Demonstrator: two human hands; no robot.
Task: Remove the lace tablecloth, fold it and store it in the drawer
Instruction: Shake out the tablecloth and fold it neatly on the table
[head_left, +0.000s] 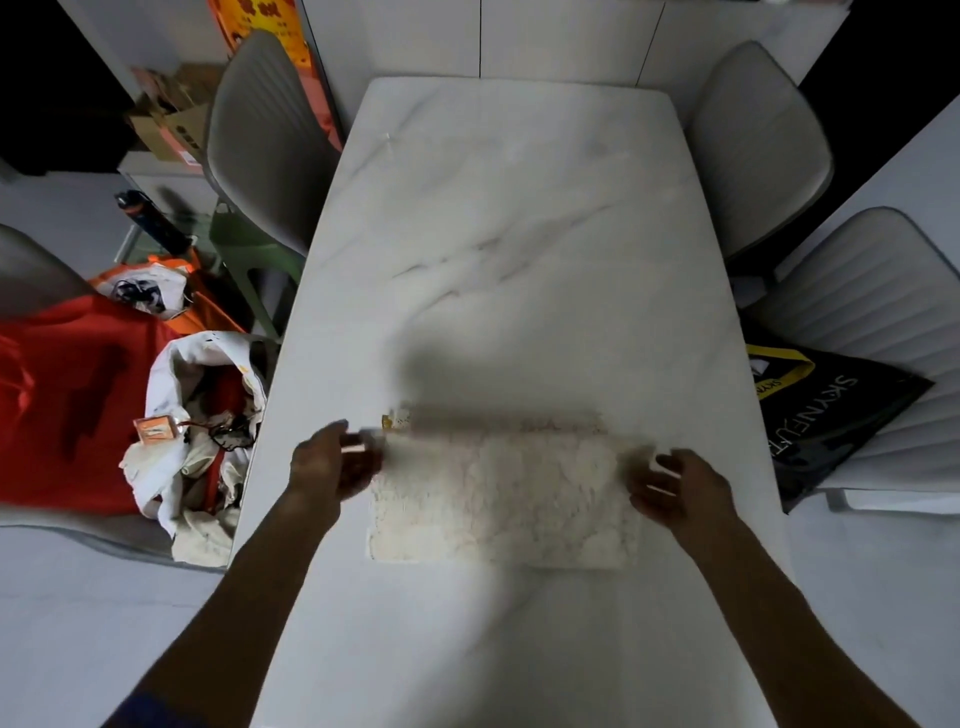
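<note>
The cream lace tablecloth (501, 499) lies folded into a rectangle on the near half of the white marble table (509, 218). Its far edge looks lifted and blurred by motion. My left hand (332, 462) is at the cloth's left end, fingers curled at its upper corner. At the right end is my right hand (675, 486), fingers curled by the cloth's upper right corner. The blur hides whether either hand pinches the fabric. No drawer is in view.
Grey chairs stand at the left (260, 135) and right (758, 145), with another at the right (878, 332) holding a black bag (826, 415). Left of the table sit a white bag of clutter (202, 441), red fabric (67, 400) and cardboard boxes (176, 119).
</note>
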